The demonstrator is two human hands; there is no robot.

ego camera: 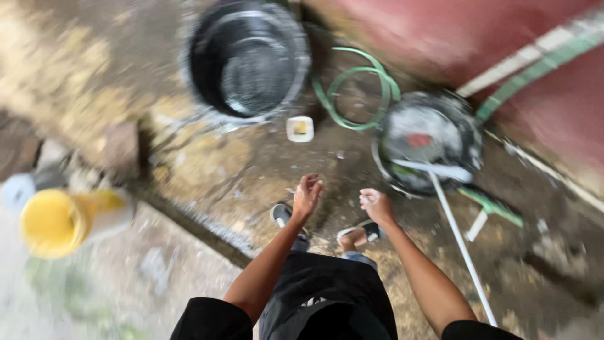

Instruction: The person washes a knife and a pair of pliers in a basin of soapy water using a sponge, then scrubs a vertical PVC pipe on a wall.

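The view is blurred by motion. My left hand [306,195] hangs in front of me with its fingers loosely curled and apart, holding nothing. My right hand [376,204] is beside it, fingers bent inward, also without anything in it. Both hands hover above my sandalled feet [355,234] on wet, dirty ground. A small white soap dish with a yellow bar [300,128] lies on the ground ahead of my hands.
A large black tub [247,60] with water stands ahead. A green hose [358,94] coils beside it. A smaller dark bucket [429,141] holds items, with a white pipe [462,249] leaning out. A yellow container [53,221] sits left. A red wall [503,38] rises at right.
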